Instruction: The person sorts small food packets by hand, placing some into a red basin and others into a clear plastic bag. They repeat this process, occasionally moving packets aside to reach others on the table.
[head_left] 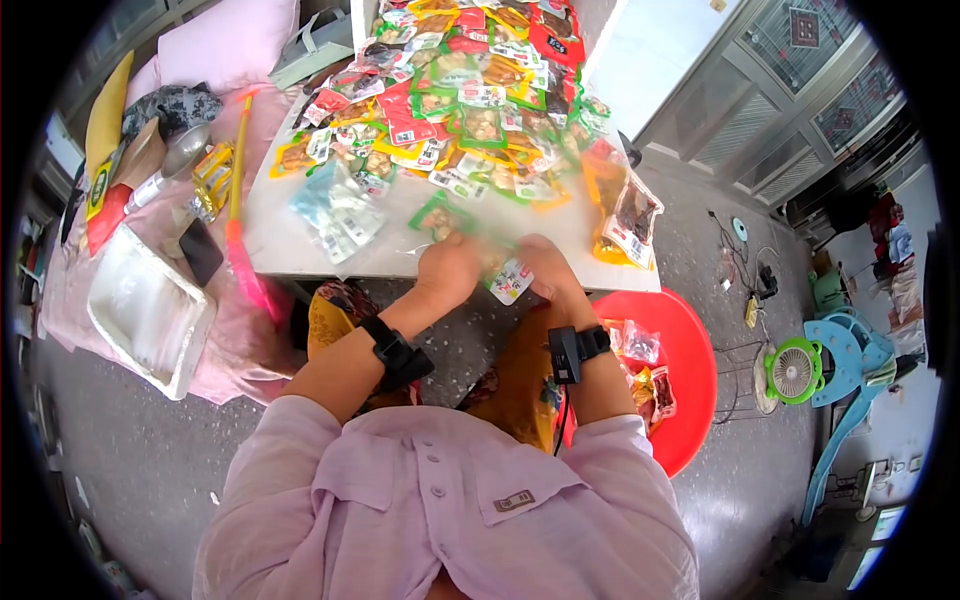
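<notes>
A small clear snack packet with a white label [511,281] and green edging is held at the front edge of the table, partly smeared by motion. My right hand [546,266] is closed on its right side. My left hand [449,268] is closed at its left side, with the fingertips partly hidden. Just beyond the left hand, a green-edged packet [440,216] lies on the table [400,262]. Clear bags with pale blue-white contents [340,212] are to the left of it. A larger orange packet with a white label [627,222] lies near the right corner.
A heap of colourful snack packets [470,90] covers the back of the table. A red basin [690,370] with several packets stands on the floor at right. At left are a white foam box [140,310], a phone [201,250] and a yellow-and-pink stick [238,200].
</notes>
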